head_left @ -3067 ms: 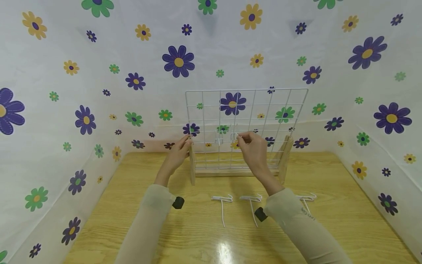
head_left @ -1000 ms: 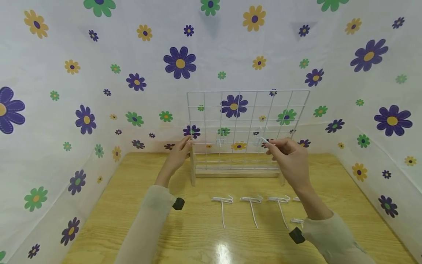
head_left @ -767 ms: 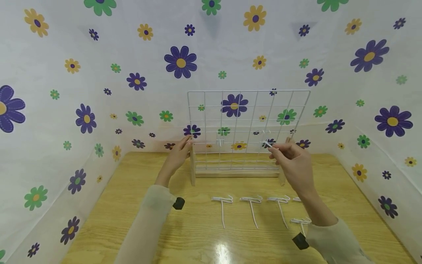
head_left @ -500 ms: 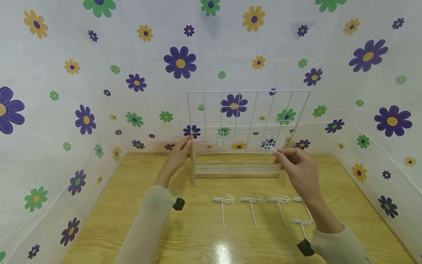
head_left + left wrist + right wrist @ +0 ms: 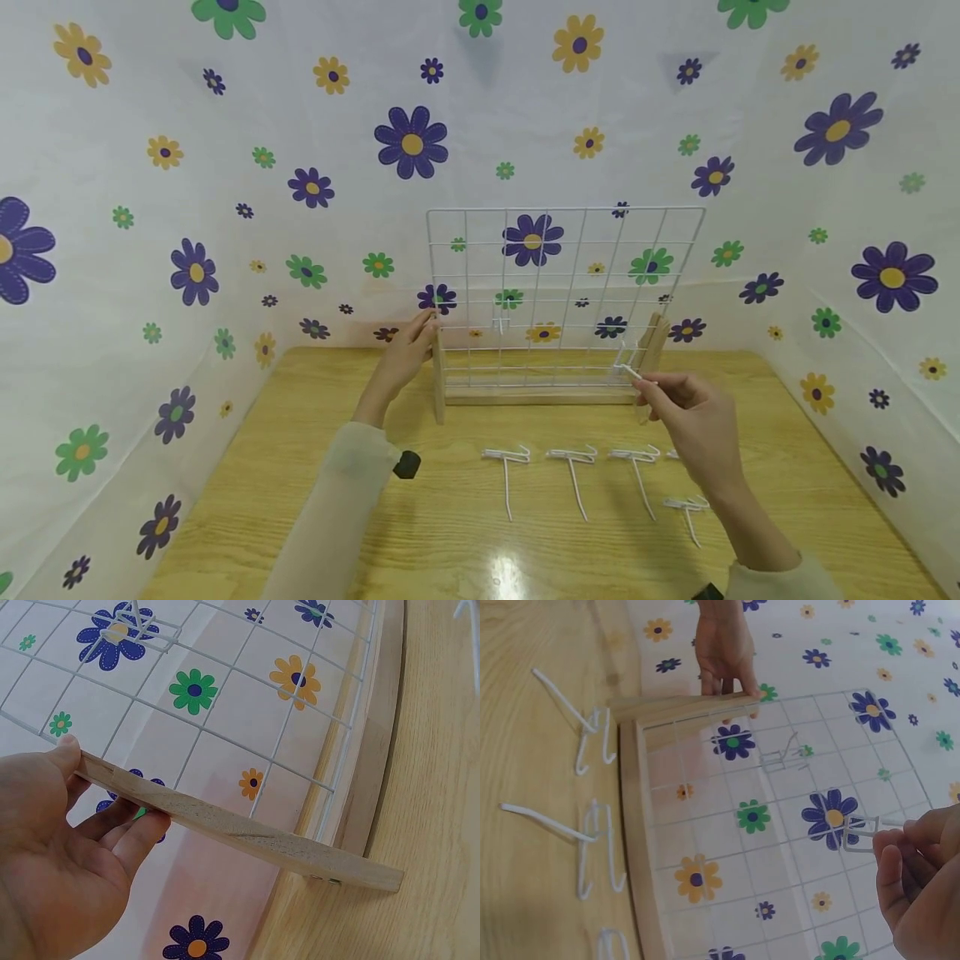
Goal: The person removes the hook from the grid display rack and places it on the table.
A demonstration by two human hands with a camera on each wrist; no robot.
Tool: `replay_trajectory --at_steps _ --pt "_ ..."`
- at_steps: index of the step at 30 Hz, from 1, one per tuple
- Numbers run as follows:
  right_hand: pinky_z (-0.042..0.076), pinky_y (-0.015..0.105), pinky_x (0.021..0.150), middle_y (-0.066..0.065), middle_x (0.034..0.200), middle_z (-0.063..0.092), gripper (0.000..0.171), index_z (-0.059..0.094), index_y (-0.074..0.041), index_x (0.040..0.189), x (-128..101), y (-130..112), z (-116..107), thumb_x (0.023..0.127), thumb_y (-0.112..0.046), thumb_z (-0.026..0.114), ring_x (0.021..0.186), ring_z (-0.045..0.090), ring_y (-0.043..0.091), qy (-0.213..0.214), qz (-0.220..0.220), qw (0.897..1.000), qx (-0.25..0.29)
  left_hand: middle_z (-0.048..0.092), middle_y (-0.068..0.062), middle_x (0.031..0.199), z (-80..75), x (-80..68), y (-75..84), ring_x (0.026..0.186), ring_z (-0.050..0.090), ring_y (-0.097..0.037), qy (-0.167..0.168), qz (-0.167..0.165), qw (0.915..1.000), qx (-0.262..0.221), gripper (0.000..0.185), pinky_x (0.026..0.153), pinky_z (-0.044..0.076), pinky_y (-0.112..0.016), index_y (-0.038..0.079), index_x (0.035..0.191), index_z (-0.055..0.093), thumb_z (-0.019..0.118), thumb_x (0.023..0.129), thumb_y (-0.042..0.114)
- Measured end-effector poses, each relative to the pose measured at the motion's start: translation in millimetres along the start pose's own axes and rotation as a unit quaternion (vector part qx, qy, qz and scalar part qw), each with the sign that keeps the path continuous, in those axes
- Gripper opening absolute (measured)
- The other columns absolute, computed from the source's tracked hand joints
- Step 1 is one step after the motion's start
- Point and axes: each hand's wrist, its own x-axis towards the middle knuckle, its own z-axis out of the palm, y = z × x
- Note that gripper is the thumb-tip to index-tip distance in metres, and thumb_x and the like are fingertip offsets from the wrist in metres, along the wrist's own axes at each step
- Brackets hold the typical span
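A white wire grid panel point(image 5: 562, 275) stands upright in a wooden stand point(image 5: 540, 395) at the back of the table. My left hand point(image 5: 408, 346) grips the stand's left wooden post point(image 5: 247, 832) between thumb and fingers. My right hand point(image 5: 678, 404) pinches a white wire hook point(image 5: 626, 367) by its stem, just in front of the grid's lower right corner, beside the right post point(image 5: 651, 350). In the right wrist view the held hook point(image 5: 859, 829) sits close to the wires. One mounted hook point(image 5: 500, 323) hangs left of the grid's middle.
Several loose white hooks lie in a row on the wooden table point(image 5: 337, 517) in front of the stand, such as the left hook point(image 5: 506, 467) and the middle hook point(image 5: 573, 467). Flowered cloth walls point(image 5: 187, 208) close in the left, back and right.
My right hand has carried the hook from the grid's middle to the right and down to the lower right corner. The left hand has stayed on the post.
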Motion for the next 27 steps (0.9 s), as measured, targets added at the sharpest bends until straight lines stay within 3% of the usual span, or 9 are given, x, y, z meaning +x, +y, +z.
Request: replay_trajectory --at_steps 10,21,27 --pt "0.057 0.018 0.057 0.009 0.081 0.075 0.01 0.074 0.007 0.102 -24 15 -3 0.097 -0.001 0.071 0.065 0.066 0.011 0.0 0.041 0.999 -0.005 0.033 -0.017 0.165 -0.9 0.3 -0.5 0.146 0.04 -0.039 0.003 -0.008 1.0 0.0 0.057 0.115 0.043 -0.048 0.02 0.166 0.026 0.038 0.114 0.039" --pt "0.056 0.02 0.064 0.009 0.084 0.076 0.015 0.074 0.003 0.103 -53 33 -2 0.098 -0.012 0.074 0.065 0.064 0.018 -0.011 0.107 0.993 -0.043 0.037 -0.018 0.163 -0.1 -1.2 -1.4 0.146 0.04 -0.039 -0.005 -0.001 1.0 0.0 0.057 0.116 0.043 -0.047 0.019 0.166 0.023 0.037 0.114 0.038" --pt "0.052 0.022 0.06 0.006 0.083 0.077 0.018 0.075 0.0 0.102 -62 37 -1 0.098 -0.017 0.074 0.067 0.063 0.022 -0.013 0.129 0.99 -0.063 0.038 -0.016 0.162 -0.7 0.1 -3.1 0.146 0.04 -0.039 -0.002 0.006 1.0 0.001 0.056 0.115 0.044 -0.048 0.019 0.166 0.023 0.035 0.114 0.037"
